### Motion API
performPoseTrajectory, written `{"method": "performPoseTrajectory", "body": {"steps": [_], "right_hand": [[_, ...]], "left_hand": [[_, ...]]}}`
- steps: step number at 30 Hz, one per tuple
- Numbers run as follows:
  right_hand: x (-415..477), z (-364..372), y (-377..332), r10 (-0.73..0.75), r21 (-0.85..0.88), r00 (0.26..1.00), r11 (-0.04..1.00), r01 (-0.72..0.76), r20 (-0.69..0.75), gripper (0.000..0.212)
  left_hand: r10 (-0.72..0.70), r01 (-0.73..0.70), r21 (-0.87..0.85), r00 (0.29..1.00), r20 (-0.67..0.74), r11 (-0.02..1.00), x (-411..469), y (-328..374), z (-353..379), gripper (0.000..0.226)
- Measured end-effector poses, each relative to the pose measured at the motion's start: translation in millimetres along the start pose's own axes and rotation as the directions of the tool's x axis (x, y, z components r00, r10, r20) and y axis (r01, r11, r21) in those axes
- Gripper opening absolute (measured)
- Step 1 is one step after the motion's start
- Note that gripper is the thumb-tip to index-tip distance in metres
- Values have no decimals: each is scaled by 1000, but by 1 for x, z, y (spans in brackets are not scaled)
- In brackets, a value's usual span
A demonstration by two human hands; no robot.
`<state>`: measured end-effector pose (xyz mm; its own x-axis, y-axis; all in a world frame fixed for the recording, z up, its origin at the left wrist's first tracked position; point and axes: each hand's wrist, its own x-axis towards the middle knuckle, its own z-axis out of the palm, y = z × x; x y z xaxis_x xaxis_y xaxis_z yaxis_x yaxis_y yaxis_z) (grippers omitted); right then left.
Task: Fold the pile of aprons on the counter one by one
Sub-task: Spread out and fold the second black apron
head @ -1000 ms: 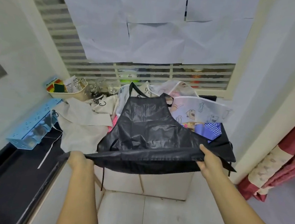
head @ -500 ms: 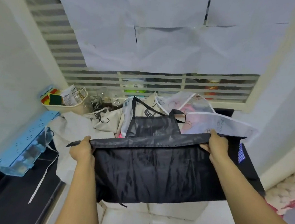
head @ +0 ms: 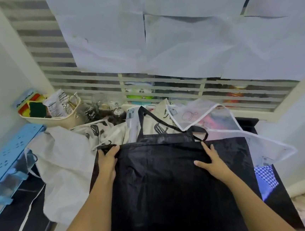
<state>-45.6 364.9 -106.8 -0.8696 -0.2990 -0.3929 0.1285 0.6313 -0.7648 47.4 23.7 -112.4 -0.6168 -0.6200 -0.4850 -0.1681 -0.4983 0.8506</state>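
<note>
The left hand (head: 107, 160) pinches the near-left corner of the black apron (head: 169, 187), thumb on top and fingers curled round the folded edge. The right hand (head: 213, 163) lies flat on the same apron with its fingers spread apart, pressing near the fold. The apron is doubled over and spread on the counter (head: 15, 214) between and below both hands, with its neck strap (head: 158, 118) poking out beyond them. A white apron (head: 64, 161) is bunched just left of the left hand. A clear printed apron (head: 241, 139) lies past the right hand, and a blue checked cloth (head: 265, 174) lies to its right.
</note>
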Motion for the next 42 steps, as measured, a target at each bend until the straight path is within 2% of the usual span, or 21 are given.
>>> {"method": "performPoseTrajectory", "body": {"steps": [4, 7, 8, 10, 12, 14, 16, 20, 22, 24, 27, 29, 31, 33, 34, 36, 37, 38, 39, 41, 42], "right_hand": [[10, 5, -2, 45, -241, 994, 968, -67, -97, 76], [-13, 35, -22, -137, -481, 986, 873, 77, -91, 82], [-28, 55, -26, -241, -538, 970, 819, 201, -6, 82], [-64, 100, -26, -350, -600, 885, 651, 465, 307, 89], [-93, 137, -14, -243, -651, 802, 479, 589, 546, 103], [-100, 154, 5, -140, -744, 817, 348, 570, 560, 116], [-97, 158, 22, -114, -829, 877, 288, 479, 467, 122], [-96, 159, 32, -161, -873, 909, 258, 414, 384, 114], [-98, 159, 31, -207, -869, 905, 266, 418, 373, 110], [-100, 160, 32, -233, -861, 901, 284, 422, 365, 112], [-99, 162, 36, -262, -861, 896, 277, 427, 359, 116], [-99, 164, 38, -303, -842, 882, 301, 447, 360, 107], [-103, 168, 41, -374, -755, 866, 445, 482, 333, 85], [-114, 170, 42, -455, -522, 866, 698, 490, 205, 53], [-122, 172, 39, -425, -355, 897, 826, 439, 120, 34], [-137, 174, 33, -163, 20, 986, 987, 162, 26, 6], [-140, 175, 33, 70, 222, 996, 972, -81, 57, 10], [-140, 178, 39, 304, 410, 939, 845, -343, 160, 15], [-139, 180, 47, 454, 566, 839, 623, -539, 300, 20], [-139, 186, 64, 524, 719, 692, 199, -666, 496, 36], [-139, 189, 69, 514, 758, 680, 86, -647, 523, 48]], "left_hand": [[-18, 14, 104, 999, 43, 994, 13, -4, -7, 95], [-46, 18, 206, 990, 131, 978, 17, 1, -6, 99], [-52, 17, 225, 987, 152, 974, 18, 3, -7, 100], [-55, 4, 255, 979, 196, 967, 16, 5, -12, 98], [-67, -5, 293, 970, 235, 956, 5, 8, -22, 89], [-62, -8, 308, 975, 216, 952, -11, 10, -34, 81], [5, -39, 328, 995, 101, 944, -30, 11, -51, 65], [212, -120, 423, 961, -178, 898, -78, -16, -100, 27], [245, -102, 427, 924, -295, 898, -100, -48, -124, 16], [192, -7, 465, 916, -352, 885, -116, -85, -144, 16], [4, 198, 475, 920, -391, 857, -123, -131, -165, 26], [-69, 257, 447, 916, -395, 857, -121, -147, -172, 38], [-85, 250, 420, 924, -373, 872, -119, -152, -172, 41], [-72, 226, 410, 931, -358, 884, -116, -150, -167, 39], [-62, 215, 402, 931, -361, 890, -114, -147, -163, 36], [-32, 182, 378, 928, -372, 908, -112, -143, -156, 21], [-12, 160, 364, 926, -377, 918, -111, -140, -153, 10], [-4, 146, 343, 924, -382, 928, -111, -138, -151, 4], [-5, 136, 317, 924, -383, 938, -112, -137, -150, 2], [3, 120, 321, 933, -359, 939, -114, -133, -149, 10], [17, 105, 343, 942, -335, 933, -116, -130, -149, 17]]}}
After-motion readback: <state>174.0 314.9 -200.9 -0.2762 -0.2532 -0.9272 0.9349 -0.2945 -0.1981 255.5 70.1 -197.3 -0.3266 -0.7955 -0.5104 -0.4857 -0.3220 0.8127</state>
